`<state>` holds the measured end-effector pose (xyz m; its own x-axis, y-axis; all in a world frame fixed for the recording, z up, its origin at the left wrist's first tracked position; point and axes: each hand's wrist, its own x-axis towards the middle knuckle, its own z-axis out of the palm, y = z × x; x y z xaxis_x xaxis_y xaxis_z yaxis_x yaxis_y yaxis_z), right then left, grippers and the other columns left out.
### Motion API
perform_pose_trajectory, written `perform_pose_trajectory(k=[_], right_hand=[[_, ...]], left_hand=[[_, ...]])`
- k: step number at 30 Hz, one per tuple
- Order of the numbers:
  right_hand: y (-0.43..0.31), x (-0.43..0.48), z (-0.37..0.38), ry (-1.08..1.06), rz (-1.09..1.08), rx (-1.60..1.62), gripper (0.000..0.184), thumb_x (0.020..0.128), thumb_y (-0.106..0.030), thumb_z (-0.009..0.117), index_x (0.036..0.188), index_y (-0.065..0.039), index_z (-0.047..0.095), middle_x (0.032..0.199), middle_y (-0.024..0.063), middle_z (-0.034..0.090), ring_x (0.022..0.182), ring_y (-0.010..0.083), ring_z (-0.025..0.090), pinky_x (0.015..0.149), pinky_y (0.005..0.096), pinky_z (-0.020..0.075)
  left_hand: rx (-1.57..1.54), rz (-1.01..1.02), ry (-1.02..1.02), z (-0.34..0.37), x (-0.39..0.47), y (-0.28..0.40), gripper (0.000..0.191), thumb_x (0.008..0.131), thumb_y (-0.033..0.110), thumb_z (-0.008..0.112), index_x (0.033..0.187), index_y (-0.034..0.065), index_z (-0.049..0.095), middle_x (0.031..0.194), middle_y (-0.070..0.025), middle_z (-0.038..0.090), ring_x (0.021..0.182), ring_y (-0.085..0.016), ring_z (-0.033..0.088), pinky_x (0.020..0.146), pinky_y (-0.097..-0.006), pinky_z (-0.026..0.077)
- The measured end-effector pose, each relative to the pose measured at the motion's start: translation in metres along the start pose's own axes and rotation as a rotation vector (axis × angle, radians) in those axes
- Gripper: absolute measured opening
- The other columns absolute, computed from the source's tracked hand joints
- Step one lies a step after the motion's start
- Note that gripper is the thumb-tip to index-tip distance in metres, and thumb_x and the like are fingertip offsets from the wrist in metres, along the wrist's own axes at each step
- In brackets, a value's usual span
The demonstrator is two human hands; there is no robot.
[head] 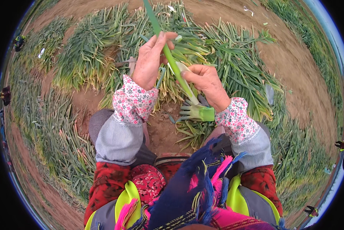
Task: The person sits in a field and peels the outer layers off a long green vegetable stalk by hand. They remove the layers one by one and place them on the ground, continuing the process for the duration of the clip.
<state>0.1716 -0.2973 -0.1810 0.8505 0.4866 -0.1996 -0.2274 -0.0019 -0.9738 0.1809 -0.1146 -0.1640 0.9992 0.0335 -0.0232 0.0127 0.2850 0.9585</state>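
Observation:
A long green leek-like stalk (172,60) runs slantwise between my hands, its pale end pointing down. My left hand (151,57) grips it around the upper part, and a thin leaf strip (161,77) hangs beside that wrist. Lower on the stalk, my right hand (205,82) pinches a pale outer layer (182,66) between thumb and fingers. This layer stands partly away from the stalk. Below the pale end lies a green work glove (199,112) with grey fingers, and a darker glove part (203,100) shows behind it.
Heaps of cut leafy stalks (91,54) cover the ground ahead and to both sides. Bare soil (298,72) stretches to the right. A small wooden piece (131,63) sticks up near my left wrist. Other people (5,95) are far off at the edges.

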Motion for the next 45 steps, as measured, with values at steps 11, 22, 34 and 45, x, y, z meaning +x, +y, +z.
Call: perform_pose_trajectory(k=[11, 22, 34, 45], right_hand=[[0.0, 0.003, -0.004, 0.004, 0.051, 0.019, 0.022, 0.091, -0.021, 0.055, 0.088, 0.0, 0.063, 0.07, 0.0018, 0.063, 0.059, 0.0059, 0.055, 0.055, 0.0192, 0.0419], [0.001, 0.008, -0.004, -0.004, 0.194, 0.294, 0.027, 0.097, -0.021, 0.043, 0.103, 0.003, 0.055, 0.082, 0.012, 0.065, 0.067, 0.0161, 0.064, 0.056, 0.0272, 0.0527], [0.014, 0.011, -0.004, 0.129, 0.145, 0.179, 0.023, 0.099, -0.021, 0.039, 0.104, 0.0, 0.048, 0.081, 0.0091, 0.059, 0.065, 0.0175, 0.063, 0.052, 0.0286, 0.0526], [-0.006, 0.005, 0.009, 0.08, 0.063, 0.106, 0.036, 0.088, -0.038, 0.063, 0.094, -0.003, 0.061, 0.067, -0.0052, 0.052, 0.047, 0.001, 0.036, 0.042, 0.0185, 0.022]], left_hand=[[-0.167, 0.115, -0.055, -0.001, 0.0, 0.003, 0.033, 0.097, 0.027, 0.054, 0.117, 0.001, 0.06, 0.08, 0.0022, 0.056, 0.075, -0.007, 0.052, 0.067, -0.023, 0.045], [-0.123, 0.138, -0.027, 0.0, -0.002, 0.005, 0.038, 0.097, 0.023, 0.052, 0.125, -0.0037, 0.051, 0.101, -0.0133, 0.066, 0.089, -0.018, 0.064, 0.08, -0.0302, 0.053], [-0.794, 0.05, -0.174, -0.011, 0.006, -0.008, 0.036, 0.102, 0.021, 0.035, 0.128, -0.0038, 0.041, 0.09, -0.0051, 0.053, 0.075, -0.012, 0.048, 0.076, -0.0333, 0.045], [-0.677, -0.011, -0.008, -0.002, 0.003, -0.02, 0.02, 0.097, 0.016, 0.05, 0.111, 0.0017, 0.054, 0.095, -0.0037, 0.057, 0.09, -0.014, 0.056, 0.081, -0.0324, 0.05]])
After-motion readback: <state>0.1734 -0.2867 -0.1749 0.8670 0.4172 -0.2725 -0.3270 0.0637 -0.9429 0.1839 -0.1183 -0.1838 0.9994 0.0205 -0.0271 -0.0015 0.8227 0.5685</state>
